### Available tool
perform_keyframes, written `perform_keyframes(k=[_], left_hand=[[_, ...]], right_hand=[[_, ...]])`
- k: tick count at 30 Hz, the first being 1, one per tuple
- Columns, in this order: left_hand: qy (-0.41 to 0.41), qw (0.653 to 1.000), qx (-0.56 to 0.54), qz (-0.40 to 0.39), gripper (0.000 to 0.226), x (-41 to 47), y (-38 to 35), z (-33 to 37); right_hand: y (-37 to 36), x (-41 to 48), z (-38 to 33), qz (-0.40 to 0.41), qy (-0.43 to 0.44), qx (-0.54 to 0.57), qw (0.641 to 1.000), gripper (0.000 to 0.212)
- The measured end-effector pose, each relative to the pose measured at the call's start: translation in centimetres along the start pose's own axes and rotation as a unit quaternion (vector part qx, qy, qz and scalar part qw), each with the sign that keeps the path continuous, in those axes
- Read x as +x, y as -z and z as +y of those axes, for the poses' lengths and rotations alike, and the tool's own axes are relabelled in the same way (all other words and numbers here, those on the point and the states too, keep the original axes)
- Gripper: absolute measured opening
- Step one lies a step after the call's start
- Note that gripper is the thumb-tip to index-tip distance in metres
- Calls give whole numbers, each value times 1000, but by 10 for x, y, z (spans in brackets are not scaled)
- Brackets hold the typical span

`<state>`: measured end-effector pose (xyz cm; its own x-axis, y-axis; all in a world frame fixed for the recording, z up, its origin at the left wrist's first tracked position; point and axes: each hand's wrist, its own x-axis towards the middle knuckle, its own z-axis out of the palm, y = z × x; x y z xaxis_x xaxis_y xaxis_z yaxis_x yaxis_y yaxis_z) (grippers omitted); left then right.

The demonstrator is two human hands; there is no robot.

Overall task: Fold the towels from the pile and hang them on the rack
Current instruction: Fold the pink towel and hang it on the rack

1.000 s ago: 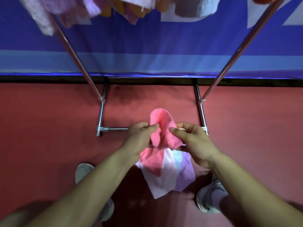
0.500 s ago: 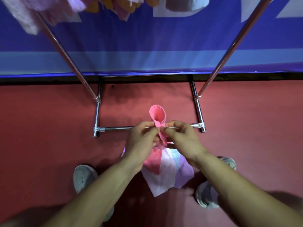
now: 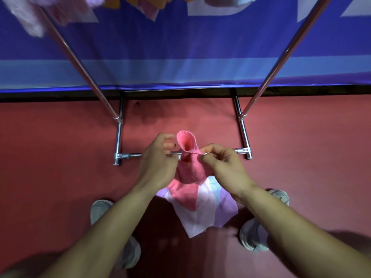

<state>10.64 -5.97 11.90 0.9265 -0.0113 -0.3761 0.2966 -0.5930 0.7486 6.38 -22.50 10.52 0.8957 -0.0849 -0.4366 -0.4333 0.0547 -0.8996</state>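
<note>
Towel [image 3: 190, 174] hangs lengthwise, pink end up, pinched by left hand [image 3: 158, 161] and right hand [image 3: 222, 167].

Soft, matt cloth in the striped towel [image 3: 188, 171], with a fine fuzzy nap on the pink part and a flatter look on the white, pale blue and lilac stripes. A few loose threads at the bottom corner. Bright polished metal on the rack [image 3: 128, 155], with glossy tubes and shiny joints. Matt red floor [image 3: 60, 167], faintly grained. Smooth blue banner [image 3: 180, 47] with a low sheen. Pale sneakers [image 3: 254, 235], dull finish, material unclear.
</note>
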Motion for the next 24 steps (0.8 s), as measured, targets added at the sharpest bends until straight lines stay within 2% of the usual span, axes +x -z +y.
perform_keyframes(k=[3, 6, 7, 10, 11, 14, 17, 20, 24], left_hand=[[-88, 994, 38, -48, 83, 0, 0, -5], [-131, 987, 78, -56, 96, -2, -2, -7], [-144, 983, 97, -56, 89, -3, -1, -6], [-151, 980, 123, -45, 35, 0, 4, -2], [-141, 982, 121, -41, 28, 0, 6, -1], [-96, 992, 56, -53, 23, 4, 11, 0], [-100, 991, -47, -76, 26, 10, 14, -3], [-116, 983, -132, -58, 20, 10, 15, -4], [-141, 979, -141, -36, 15, 1, 15, 6]], right_hand=[[0, -3, -9, -27, 57, -25, 998, 18], [5, -7, -13, -57, 88, -41, 994, 27], [7, -8, -14, -66, 96, -44, 992, 27], [15, -10, -18, -62, 107, -55, 991, 20], [20, -8, -17, -49, 108, -62, 991, 17], [38, 1, -13, 3, 127, -113, 985, 11], [56, 3, -8, 43, 146, -190, 970, 19], [66, 0, -2, 12, 167, -290, 942, 24], [65, -3, -4, -55, 190, -382, 903, 15]])
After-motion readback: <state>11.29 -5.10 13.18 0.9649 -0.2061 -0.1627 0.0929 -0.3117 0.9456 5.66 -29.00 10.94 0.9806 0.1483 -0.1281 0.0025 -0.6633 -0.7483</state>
